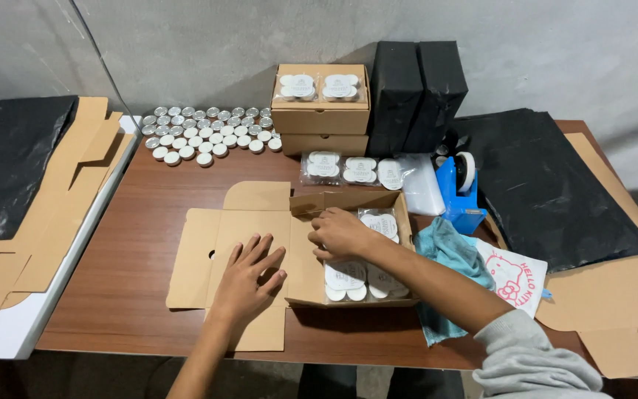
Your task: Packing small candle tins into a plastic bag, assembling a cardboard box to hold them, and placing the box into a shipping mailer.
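Note:
An open brown cardboard box (402,214) sits in the middle of the wooden table, its lid flap (219,244) folded flat out to the left. Inside lie clear packs of small round white tins (348,277). My left hand (249,277) rests flat, fingers spread, on the lid flap. My right hand (341,233) reaches into the box at its left wall, fingers curled over the packs; whether it grips one I cannot tell.
Several loose silver and white tins (204,133) stand at the back left. Two stacked cardboard boxes (320,118) hold more packs, with other packs (348,170) in front. Black wrapped parcels (415,89), a blue tape dispenser (459,192), black bags (548,185), a teal cloth (448,251) and flat cardboard (53,214) surround them.

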